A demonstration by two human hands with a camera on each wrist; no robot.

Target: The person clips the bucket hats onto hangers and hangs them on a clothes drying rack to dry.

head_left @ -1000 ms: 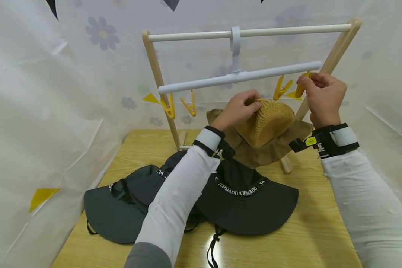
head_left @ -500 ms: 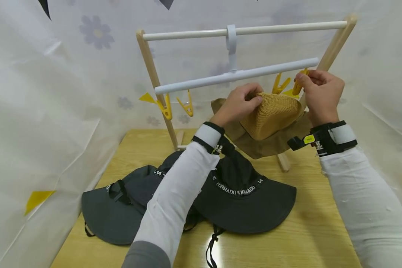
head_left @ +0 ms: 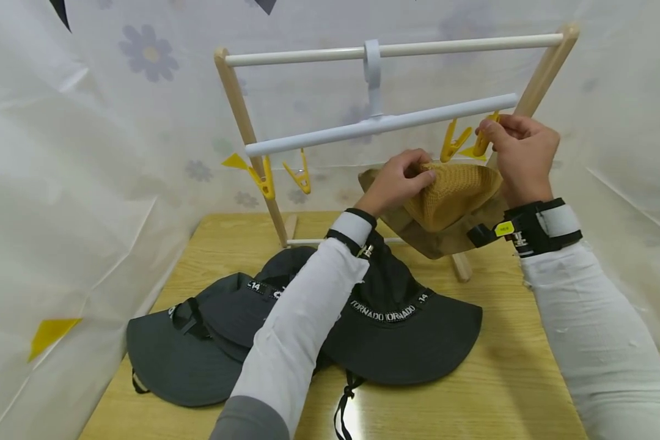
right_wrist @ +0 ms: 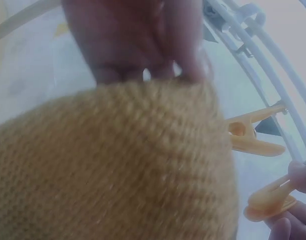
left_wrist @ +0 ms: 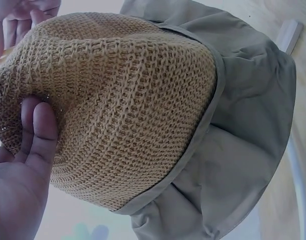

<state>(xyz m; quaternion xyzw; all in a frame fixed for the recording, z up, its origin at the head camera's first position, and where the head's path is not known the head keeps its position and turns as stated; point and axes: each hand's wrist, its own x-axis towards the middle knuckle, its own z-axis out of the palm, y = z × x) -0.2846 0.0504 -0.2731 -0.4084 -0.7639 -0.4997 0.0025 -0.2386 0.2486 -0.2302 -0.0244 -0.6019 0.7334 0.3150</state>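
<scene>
My left hand (head_left: 398, 183) pinches the knitted crown of a tan hat (head_left: 453, 189), held up in the air below the hanger; its wide cloth brim (left_wrist: 242, 120) spreads out in the left wrist view. Up at the right end of the white hanger bar (head_left: 382, 124), my right hand (head_left: 522, 156) grips a yellow clothespin (right_wrist: 272, 200) by its handles. A second yellow clothespin (head_left: 454, 142) hangs just to the left of it. The hat's crown is below these two clips and apart from them in the head view.
The hanger hooks on the top rail (head_left: 286, 57) of a wooden-legged rack. Two more yellow clothespins (head_left: 299, 174) dangle at its left end. Dark brimmed hats (head_left: 407, 342) lie overlapping on the wooden table (head_left: 506, 391), a black cord trailing at the front.
The tan hat has tilted, its brim rising and folding closer toward the right hand. Between frames the left hand rose slightly, then lowered. The right hand keeps its clothespin; the head view shifted a little.
</scene>
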